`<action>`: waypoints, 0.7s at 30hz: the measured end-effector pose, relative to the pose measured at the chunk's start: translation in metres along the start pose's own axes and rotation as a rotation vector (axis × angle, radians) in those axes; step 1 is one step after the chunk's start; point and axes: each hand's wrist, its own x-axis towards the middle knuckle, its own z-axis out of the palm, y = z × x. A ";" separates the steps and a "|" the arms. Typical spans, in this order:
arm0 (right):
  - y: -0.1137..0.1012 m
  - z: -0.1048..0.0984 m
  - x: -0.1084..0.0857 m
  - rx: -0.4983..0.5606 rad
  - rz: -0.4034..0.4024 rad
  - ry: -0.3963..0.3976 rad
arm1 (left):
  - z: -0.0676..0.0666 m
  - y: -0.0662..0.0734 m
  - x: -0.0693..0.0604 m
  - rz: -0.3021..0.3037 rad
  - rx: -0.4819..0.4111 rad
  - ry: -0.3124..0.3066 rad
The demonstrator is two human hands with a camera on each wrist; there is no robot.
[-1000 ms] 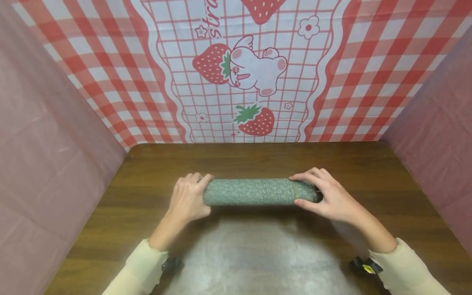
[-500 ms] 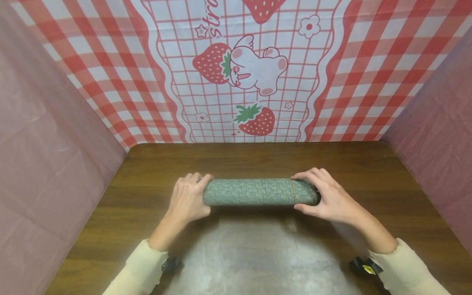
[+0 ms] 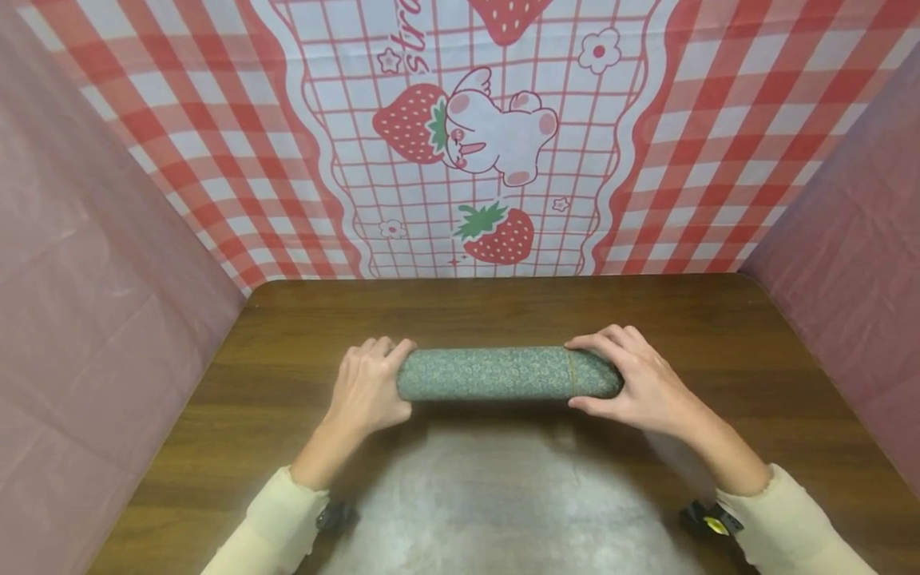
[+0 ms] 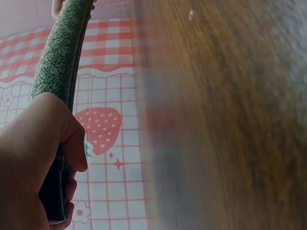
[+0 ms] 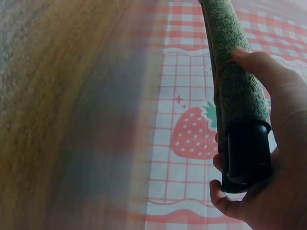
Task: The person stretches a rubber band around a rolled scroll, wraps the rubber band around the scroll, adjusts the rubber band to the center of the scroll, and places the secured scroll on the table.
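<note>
A green roll (image 3: 496, 374) with a fine floral pattern is held level above the wooden table, running left to right. My left hand (image 3: 369, 383) grips its left end; in the left wrist view the thumb and fingers curl round a black end piece (image 4: 53, 191). At the other end my right hand (image 3: 642, 382) holds the roll with thumb below and fingers above. The right wrist view shows two black rounded ends (image 5: 249, 153) side by side in that hand. A thin yellowish band (image 3: 573, 371) circles the roll near the right fingertips.
The brown wooden table (image 3: 287, 319) has a bright glare patch near its front. A red and white strawberry-print cloth (image 3: 575, 160) hangs behind it. Pink cloths cover the left (image 3: 108, 279) and right (image 3: 848, 239) sides.
The right end of the roll shifts slightly within my right hand's grip, and the band sits a little differently. The left hand looks unmoved. The head view drifts very slightly.
</note>
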 end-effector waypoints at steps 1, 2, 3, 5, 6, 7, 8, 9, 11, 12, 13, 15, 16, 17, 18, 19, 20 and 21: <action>0.000 0.000 0.000 -0.006 -0.002 -0.004 | 0.000 0.000 0.000 -0.001 0.000 0.000; -0.001 0.000 0.000 -0.013 -0.004 -0.006 | -0.001 0.000 0.000 -0.002 -0.002 0.000; -0.001 -0.001 0.001 -0.019 -0.005 -0.008 | -0.001 0.000 0.001 -0.002 -0.003 0.000; -0.003 0.000 0.001 -0.031 -0.002 -0.003 | -0.001 0.000 0.001 -0.001 -0.006 0.001; -0.003 0.000 0.001 -0.039 0.001 0.002 | -0.001 0.000 0.001 0.000 -0.007 0.003; -0.004 0.000 0.001 -0.045 0.004 0.009 | -0.001 0.001 0.001 0.002 -0.009 0.004; -0.005 0.001 0.000 -0.051 0.008 0.018 | -0.001 0.001 0.001 0.003 -0.010 0.005; -0.006 0.001 0.000 -0.057 0.013 0.026 | -0.001 0.001 0.002 0.004 -0.010 0.007; -0.007 0.002 0.000 -0.074 0.022 0.043 | -0.001 0.001 0.002 0.003 -0.011 0.007; -0.007 0.003 0.000 -0.084 0.026 0.049 | -0.001 0.001 0.002 0.002 -0.012 0.005; -0.008 0.003 0.000 -0.093 0.030 0.055 | -0.001 0.002 0.002 0.000 -0.012 0.004; -0.009 0.004 0.000 -0.113 0.038 0.066 | -0.002 0.002 0.002 -0.004 -0.014 0.001; -0.010 0.005 0.000 -0.123 0.041 0.071 | -0.002 0.002 0.002 -0.006 -0.014 0.000; -0.010 0.005 0.000 -0.130 0.043 0.076 | -0.002 0.003 0.001 -0.006 -0.015 0.000; -0.010 0.005 0.000 -0.136 0.045 0.079 | -0.002 0.003 0.001 -0.006 -0.016 0.000; -0.010 0.005 0.000 -0.136 0.044 0.081 | -0.002 0.003 0.001 -0.006 -0.015 0.000; -0.010 0.005 0.000 -0.132 0.042 0.080 | -0.002 0.003 0.001 -0.005 -0.014 0.001; -0.009 0.005 -0.001 -0.121 0.038 0.072 | -0.002 0.003 0.001 -0.003 -0.013 0.003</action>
